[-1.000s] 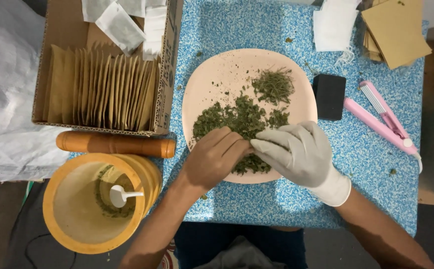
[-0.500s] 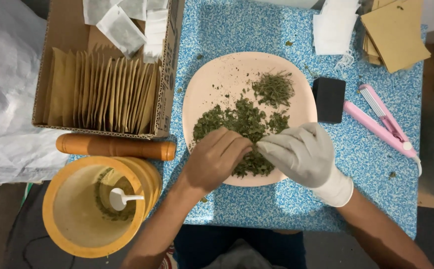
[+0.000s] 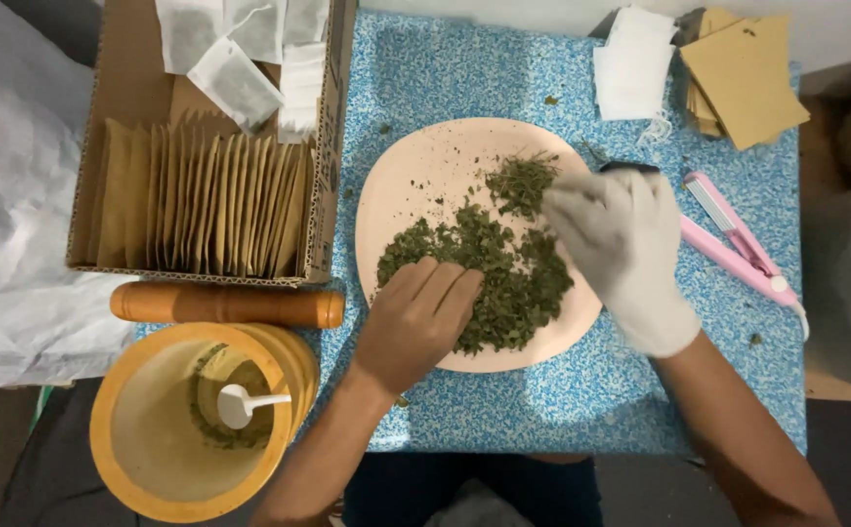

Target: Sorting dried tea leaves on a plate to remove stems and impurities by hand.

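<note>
A heap of dried green leaves (image 3: 489, 273) lies on the near half of a round pale pink plate (image 3: 415, 176), with a smaller, stalkier clump (image 3: 521, 181) toward the plate's far right edge. The bare left hand (image 3: 415, 317) rests on the near-left part of the heap, fingers curled down into the leaves; whether it has any pinched cannot be told. The right hand (image 3: 621, 244), in a white glove, hangs over the plate's right edge with its fingers loosely bent and pointing at the smaller clump; it is blurred, so its hold cannot be told. Right of the plate lies a pink clamp-shaped tool (image 3: 738, 239). Beyond the plate are white sachets (image 3: 632, 66) and brown envelopes (image 3: 743, 73). Left of the plate stands a cardboard box (image 3: 118, 59) of upright brown envelopes, a wooden pestle (image 3: 225, 304) nearer, and a yellow mortar (image 3: 191, 420) holding a white spoon (image 3: 245, 402).
</note>
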